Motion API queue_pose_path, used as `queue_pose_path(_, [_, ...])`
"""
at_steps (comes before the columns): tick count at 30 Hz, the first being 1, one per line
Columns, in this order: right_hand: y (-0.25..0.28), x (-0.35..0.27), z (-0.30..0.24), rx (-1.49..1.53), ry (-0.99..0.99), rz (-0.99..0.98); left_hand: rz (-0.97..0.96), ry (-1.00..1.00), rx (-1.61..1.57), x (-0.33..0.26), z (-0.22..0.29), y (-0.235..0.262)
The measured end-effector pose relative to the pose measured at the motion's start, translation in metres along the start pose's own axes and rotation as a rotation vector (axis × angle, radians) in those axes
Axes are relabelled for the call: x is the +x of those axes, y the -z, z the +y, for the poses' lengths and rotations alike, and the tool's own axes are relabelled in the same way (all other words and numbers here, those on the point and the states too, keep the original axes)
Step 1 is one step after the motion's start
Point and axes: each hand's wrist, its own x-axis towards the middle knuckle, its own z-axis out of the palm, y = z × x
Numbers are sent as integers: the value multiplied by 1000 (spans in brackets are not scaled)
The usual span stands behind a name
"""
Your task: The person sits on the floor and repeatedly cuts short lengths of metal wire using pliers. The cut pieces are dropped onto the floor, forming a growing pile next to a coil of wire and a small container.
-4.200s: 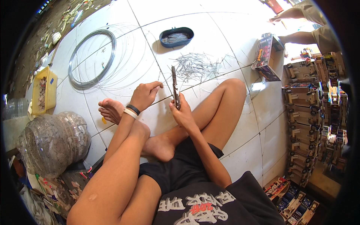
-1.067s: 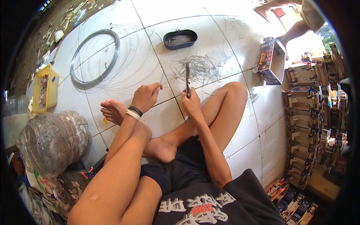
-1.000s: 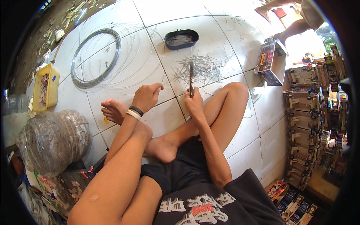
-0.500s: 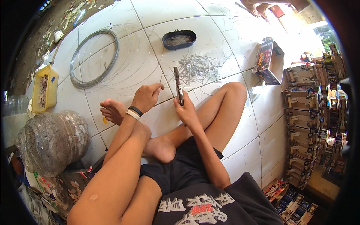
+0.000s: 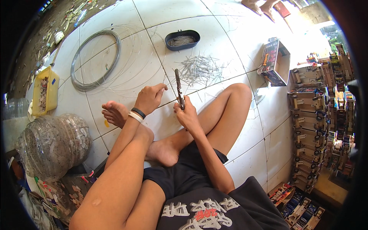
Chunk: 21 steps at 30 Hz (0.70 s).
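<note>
My left hand [image 5: 148,99], wearing a black and a white wristband, hovers above my foot, its thumb and forefinger pinched together. Thin wire [image 5: 158,45] loops across from the coil [image 5: 118,53] towards those fingertips, though the strand in them is very faint. Wrapped in my right hand [image 5: 187,115] is a pair of dark, worn pliers [image 5: 179,86], jaws pointing away from me. Just beyond the jaws lies a loose pile of short cut wires [image 5: 201,70]. Behind that pile, a dark oval tray [image 5: 171,47] holds more short pieces.
At the left stand a yellow bin [image 5: 55,94] of scraps and a large, clouded plastic bottle [image 5: 53,145]. An open printed box [image 5: 273,63] sits at the right, beside stacked wooden toy vehicles [image 5: 308,134]. Another person's bare feet [image 5: 264,8] show at the far right.
My right hand has shifted slightly left with the pliers, and its fingers have changed position on the handles. My left hand stays nearly still. The other person's feet have moved.
</note>
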Motion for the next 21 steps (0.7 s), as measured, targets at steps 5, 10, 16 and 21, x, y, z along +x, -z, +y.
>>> queue_pose_path(5, [1, -1, -3, -98, -60, 59, -17, 12, 13, 0, 1, 1])
queue_pose_path(10, [7, 8, -4, -47, -61, 118, -13, 12, 27, -1, 1, 2])
queue_pose_path(16, [7, -2, 1, 56, 136, 28, 1, 16, -26, 2, 2, 1])
queue_pose_path(21, [-4, -13, -2, -28, 86, -60, 16, 29, -66, 3, 3, 0])
